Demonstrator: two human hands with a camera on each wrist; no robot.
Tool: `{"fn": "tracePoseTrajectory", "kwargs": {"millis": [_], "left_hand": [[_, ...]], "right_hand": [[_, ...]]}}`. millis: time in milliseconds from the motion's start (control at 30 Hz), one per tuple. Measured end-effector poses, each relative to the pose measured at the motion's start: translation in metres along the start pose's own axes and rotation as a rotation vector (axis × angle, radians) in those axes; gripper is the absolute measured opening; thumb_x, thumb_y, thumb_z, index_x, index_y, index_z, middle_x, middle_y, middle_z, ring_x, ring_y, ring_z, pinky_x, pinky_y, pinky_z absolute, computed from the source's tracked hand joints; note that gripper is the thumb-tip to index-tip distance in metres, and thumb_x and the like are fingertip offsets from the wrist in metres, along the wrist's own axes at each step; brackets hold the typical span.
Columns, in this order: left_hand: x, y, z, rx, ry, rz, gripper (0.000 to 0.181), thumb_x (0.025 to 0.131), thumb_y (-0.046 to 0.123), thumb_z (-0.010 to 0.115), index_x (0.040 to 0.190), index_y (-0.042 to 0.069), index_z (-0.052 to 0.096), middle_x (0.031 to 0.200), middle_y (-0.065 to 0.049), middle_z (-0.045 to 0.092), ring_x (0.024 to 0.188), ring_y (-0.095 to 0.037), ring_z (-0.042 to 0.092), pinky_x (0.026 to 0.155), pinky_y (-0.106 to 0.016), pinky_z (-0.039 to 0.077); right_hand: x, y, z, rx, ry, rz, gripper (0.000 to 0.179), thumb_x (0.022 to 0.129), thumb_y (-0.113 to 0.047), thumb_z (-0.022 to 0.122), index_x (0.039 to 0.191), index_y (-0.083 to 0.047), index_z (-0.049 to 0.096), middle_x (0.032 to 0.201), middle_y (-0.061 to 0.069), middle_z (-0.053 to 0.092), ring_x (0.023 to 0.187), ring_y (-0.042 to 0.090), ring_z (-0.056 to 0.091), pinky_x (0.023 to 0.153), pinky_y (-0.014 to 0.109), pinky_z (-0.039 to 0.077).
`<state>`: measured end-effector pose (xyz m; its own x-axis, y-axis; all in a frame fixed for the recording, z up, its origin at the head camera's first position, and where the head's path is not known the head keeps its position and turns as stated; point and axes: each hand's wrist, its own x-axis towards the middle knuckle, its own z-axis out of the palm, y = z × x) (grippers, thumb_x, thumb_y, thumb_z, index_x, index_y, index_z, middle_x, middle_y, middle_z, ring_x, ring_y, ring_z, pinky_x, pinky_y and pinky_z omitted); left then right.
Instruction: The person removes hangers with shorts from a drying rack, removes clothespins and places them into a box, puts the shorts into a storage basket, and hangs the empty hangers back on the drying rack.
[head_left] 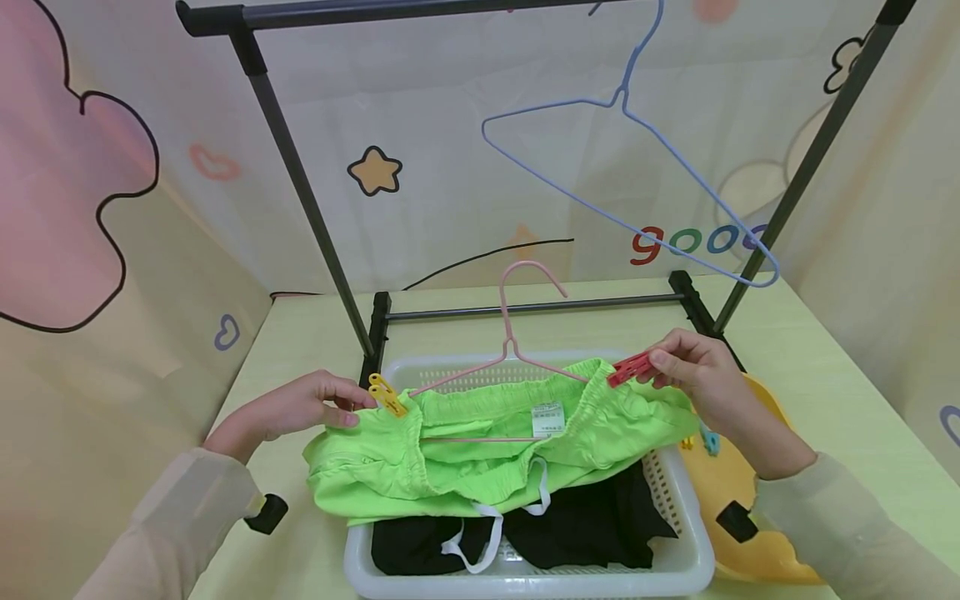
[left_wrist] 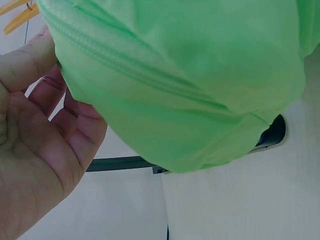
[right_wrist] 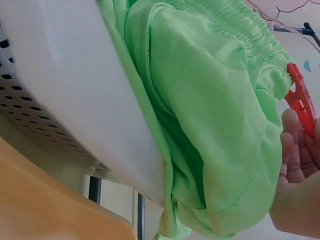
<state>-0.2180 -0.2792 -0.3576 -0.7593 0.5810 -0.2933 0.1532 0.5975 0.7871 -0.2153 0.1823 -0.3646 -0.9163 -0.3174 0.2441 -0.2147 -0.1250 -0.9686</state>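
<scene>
Bright green shorts [head_left: 465,467] with an elastic waist and white drawstring lie over a pink hanger [head_left: 508,321]. A yellow clothespin [head_left: 387,395] is clipped at the waistband's left side. Beside it, my left hand [head_left: 311,404] pinches the edge of the shorts between thumb and fingers; the left wrist view shows the green cloth [left_wrist: 175,90] at the fingertips. My right hand [head_left: 701,371] pinches a red clothespin [head_left: 632,368] at the waistband's right side. In the right wrist view the tip of the red clothespin [right_wrist: 301,97] meets the gathered waistband.
Under the shorts stands a white plastic basket [head_left: 690,542] with black cloth [head_left: 585,517] inside. At right, a yellow-orange tray [head_left: 765,550] holds more clothespins [head_left: 708,440]. A blue hanger [head_left: 626,96] hangs from the black rack [head_left: 300,192] above the table.
</scene>
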Motion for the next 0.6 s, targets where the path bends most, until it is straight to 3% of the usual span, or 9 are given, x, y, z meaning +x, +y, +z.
{"fn": "tracePoseTrajectory", "kwargs": {"millis": [233, 367, 600], "left_hand": [[-0.001, -0.001, 0.000, 0.003, 0.004, 0.006, 0.029, 0.081, 0.007, 0.059, 0.109, 0.001, 0.060, 0.109, -0.013, 0.061, 0.100, -0.023, 0.054, 0.084, -0.033, 0.042], [-0.005, -0.006, 0.000, 0.014, 0.013, -0.005, 0.029, 0.081, 0.008, 0.059, 0.110, 0.000, 0.060, 0.111, -0.014, 0.060, 0.105, -0.027, 0.052, 0.086, -0.034, 0.042], [-0.007, -0.009, 0.000, 0.023, 0.025, 0.001, 0.030, 0.082, 0.009, 0.058, 0.110, 0.000, 0.060, 0.114, -0.015, 0.059, 0.109, -0.029, 0.051, 0.090, -0.038, 0.040]], "right_hand": [[0.001, -0.001, -0.003, 0.148, -0.048, 0.009, 0.022, 0.090, 0.001, 0.043, 0.082, -0.008, 0.061, 0.075, 0.000, 0.066, 0.067, 0.010, 0.063, 0.060, 0.018, 0.049], [0.001, -0.004, -0.013, 0.220, -0.026, 0.006, 0.023, 0.091, 0.001, 0.041, 0.083, -0.007, 0.061, 0.074, 0.002, 0.066, 0.068, 0.011, 0.063, 0.061, 0.019, 0.049], [-0.004, -0.008, -0.030, 0.208, 0.010, 0.057, 0.020, 0.090, -0.001, 0.042, 0.083, -0.006, 0.060, 0.076, 0.002, 0.066, 0.069, 0.011, 0.064, 0.064, 0.019, 0.050]]}}
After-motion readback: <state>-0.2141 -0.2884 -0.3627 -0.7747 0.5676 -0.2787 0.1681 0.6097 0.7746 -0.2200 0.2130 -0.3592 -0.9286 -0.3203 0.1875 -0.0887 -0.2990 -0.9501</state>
